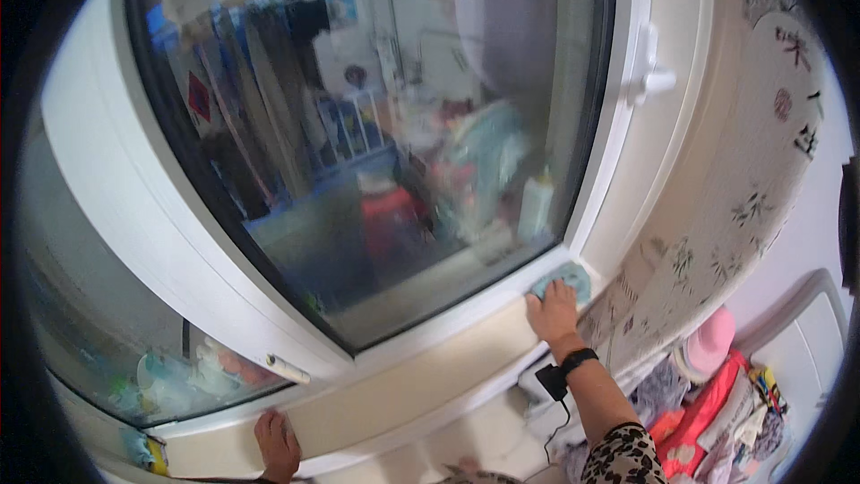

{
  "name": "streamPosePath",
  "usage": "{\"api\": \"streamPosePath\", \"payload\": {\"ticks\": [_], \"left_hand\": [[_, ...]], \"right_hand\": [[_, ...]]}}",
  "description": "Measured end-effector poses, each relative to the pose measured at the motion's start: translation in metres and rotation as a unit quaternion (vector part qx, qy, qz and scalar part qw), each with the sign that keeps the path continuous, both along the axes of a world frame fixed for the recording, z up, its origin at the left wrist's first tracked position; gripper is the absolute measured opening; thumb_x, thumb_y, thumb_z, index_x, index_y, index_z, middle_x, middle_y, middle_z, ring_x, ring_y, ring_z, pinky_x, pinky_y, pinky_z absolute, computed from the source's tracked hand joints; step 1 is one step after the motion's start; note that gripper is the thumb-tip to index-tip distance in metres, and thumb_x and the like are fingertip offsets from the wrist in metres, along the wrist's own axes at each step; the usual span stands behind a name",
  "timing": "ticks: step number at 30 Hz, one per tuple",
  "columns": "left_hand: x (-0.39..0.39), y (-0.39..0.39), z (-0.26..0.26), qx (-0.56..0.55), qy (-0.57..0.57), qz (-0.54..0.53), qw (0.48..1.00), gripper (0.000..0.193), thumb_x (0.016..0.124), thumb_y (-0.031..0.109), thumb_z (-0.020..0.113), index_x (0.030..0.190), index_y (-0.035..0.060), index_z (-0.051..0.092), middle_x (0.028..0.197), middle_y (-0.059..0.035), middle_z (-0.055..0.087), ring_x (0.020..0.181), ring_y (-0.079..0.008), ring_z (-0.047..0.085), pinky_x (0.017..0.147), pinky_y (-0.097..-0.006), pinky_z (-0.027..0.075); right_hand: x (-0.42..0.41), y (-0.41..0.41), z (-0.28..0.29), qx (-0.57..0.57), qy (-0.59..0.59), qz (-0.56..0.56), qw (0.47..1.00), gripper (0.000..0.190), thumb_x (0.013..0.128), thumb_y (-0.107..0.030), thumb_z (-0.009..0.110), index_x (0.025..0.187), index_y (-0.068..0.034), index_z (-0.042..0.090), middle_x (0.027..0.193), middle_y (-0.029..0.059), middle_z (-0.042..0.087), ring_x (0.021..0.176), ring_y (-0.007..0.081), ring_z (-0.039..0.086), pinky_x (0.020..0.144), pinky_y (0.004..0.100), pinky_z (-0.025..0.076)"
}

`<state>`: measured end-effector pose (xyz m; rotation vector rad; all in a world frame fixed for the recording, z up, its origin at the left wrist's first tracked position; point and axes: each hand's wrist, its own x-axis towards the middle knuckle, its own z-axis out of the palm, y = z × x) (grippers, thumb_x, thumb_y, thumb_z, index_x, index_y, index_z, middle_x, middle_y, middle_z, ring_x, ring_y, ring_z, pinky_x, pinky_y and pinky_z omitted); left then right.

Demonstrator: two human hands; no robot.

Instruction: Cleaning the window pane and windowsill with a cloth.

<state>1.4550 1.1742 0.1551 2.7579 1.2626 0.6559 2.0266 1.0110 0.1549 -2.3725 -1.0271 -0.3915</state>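
Note:
My right hand (555, 312) presses a pale blue-green cloth (573, 278) against the lower right corner of the white window frame (457, 290). A dark band circles the right wrist. My left hand (277, 444) rests on the cream windowsill (403, 400) below the frame's lower left part, with no object visible in it. Between and above the hands is the window glass (336, 249), which shows reflections of a room.
A white window handle (652, 81) projects at the right. Beside it hangs a patterned curtain (725, 215). Clothes (699, 417) and a pink hat (712, 336) lie at lower right. A blue and yellow packet (149, 452) stands at the sill's left end.

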Motion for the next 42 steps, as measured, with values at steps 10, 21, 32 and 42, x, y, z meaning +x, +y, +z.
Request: {"api": "streamPosePath", "payload": {"ticks": [10,21,32,42], "left_hand": [[-0.001,-0.003,0.003,-0.011,0.034,0.025,0.999,0.037,0.084,0.018,0.045,0.115,-0.0024,0.045,0.123,-0.0241,0.043,0.117,-0.041,0.037,0.101,-0.05,0.026],[0.001,-0.006,0.009,-0.013,0.021,-0.002,1.0,0.038,0.083,0.015,0.046,0.116,-0.0041,0.045,0.124,-0.0241,0.043,0.117,-0.0406,0.038,0.101,-0.0491,0.027],[0.003,-0.007,0.008,-0.006,0.004,-0.006,1.0,0.037,0.081,0.012,0.047,0.115,-0.0034,0.046,0.122,-0.0232,0.044,0.116,-0.0404,0.039,0.101,-0.0492,0.028],[0.008,-0.008,0.012,-0.017,0.003,0.014,1.0,0.037,0.079,0.01,0.049,0.114,-0.0023,0.048,0.122,-0.0219,0.045,0.115,-0.0393,0.04,0.1,-0.0487,0.03]], "right_hand": [[-0.182,0.017,-0.005,0.018,0.043,0.397,0.916,0.043,0.079,-0.022,0.061,0.112,0.005,0.053,0.116,0.0216,0.054,0.107,0.0388,0.05,0.101,0.0474,0.034],[-0.06,0.003,-0.021,0.07,-0.098,0.118,0.986,0.033,0.074,-0.021,0.064,0.095,0.003,0.057,0.097,0.021,0.058,0.09,0.0386,0.053,0.086,0.0482,0.04],[-0.086,0.019,-0.035,0.085,-0.11,0.198,0.97,0.017,0.073,-0.002,0.053,0.089,0.002,0.059,0.092,0.0213,0.059,0.087,0.0343,0.057,0.08,0.0428,0.046],[-0.017,0.029,0.038,0.114,-0.07,0.019,0.991,0.03,0.082,-0.013,0.058,0.106,0.006,0.059,0.113,0.025,0.055,0.106,0.0399,0.05,0.094,0.0423,0.04]]}}
